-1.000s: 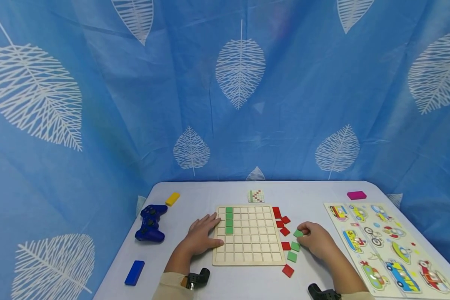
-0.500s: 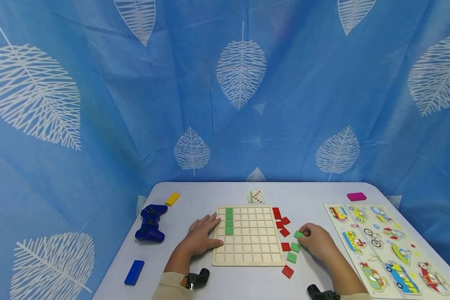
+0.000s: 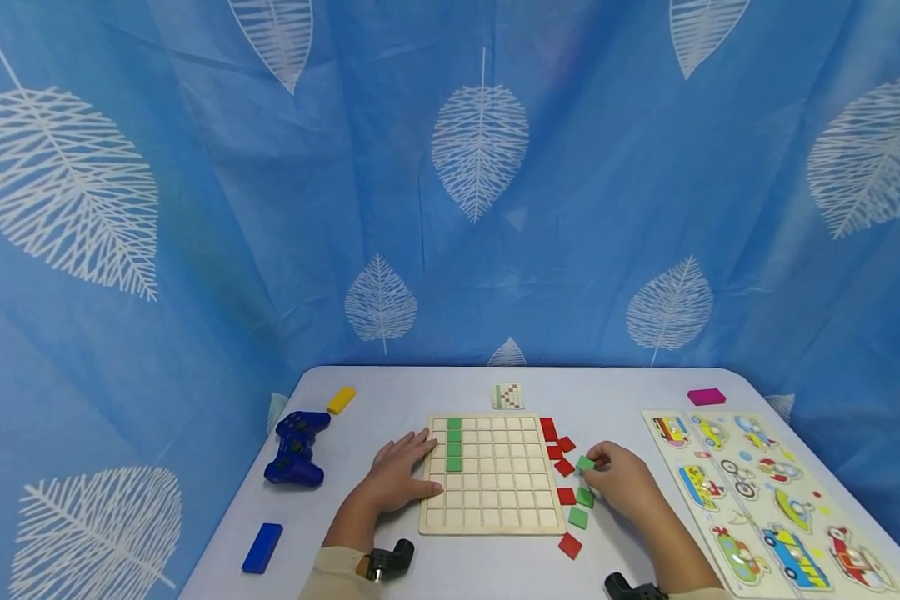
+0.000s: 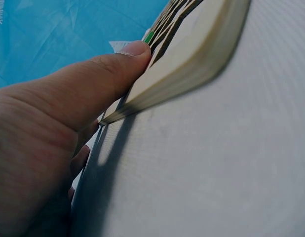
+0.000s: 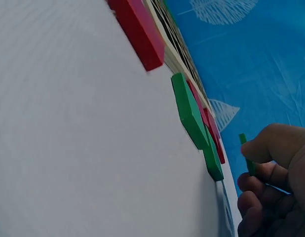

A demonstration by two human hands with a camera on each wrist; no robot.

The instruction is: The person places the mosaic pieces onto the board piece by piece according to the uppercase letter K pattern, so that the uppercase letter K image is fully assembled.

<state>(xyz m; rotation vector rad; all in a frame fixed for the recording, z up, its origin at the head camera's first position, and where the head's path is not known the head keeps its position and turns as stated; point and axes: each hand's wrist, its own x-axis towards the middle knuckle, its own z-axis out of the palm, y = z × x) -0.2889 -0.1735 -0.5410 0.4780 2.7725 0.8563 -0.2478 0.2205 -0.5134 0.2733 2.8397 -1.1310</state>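
A square-grid wooden board [image 3: 495, 525] lies on the table, with several green tiles [image 3: 454, 437] in one column near its left side. My left hand [image 3: 394, 475] rests at the board's left edge, fingers extended; in the left wrist view its thumb [image 4: 105, 81] presses on the rim. My right hand [image 3: 624, 479], right of the board, pinches a green tile [image 3: 584, 463] between thumb and fingers. The right wrist view shows this tile raised off the cloth. Two loose green tiles [image 3: 578, 517] and several red tiles [image 3: 570, 546] lie between the board and that hand.
A small pattern card [image 3: 507, 396] lies behind the board. At left are a blue game controller [image 3: 297, 450], a yellow block [image 3: 341, 400] and a blue block [image 3: 262, 547]. At right lie a vehicle puzzle board [image 3: 765, 492] and a magenta block [image 3: 707, 397].
My right hand has shifted slightly left toward the board with the green tile. The left hand stays at the board's edge. The head view has moved a little.
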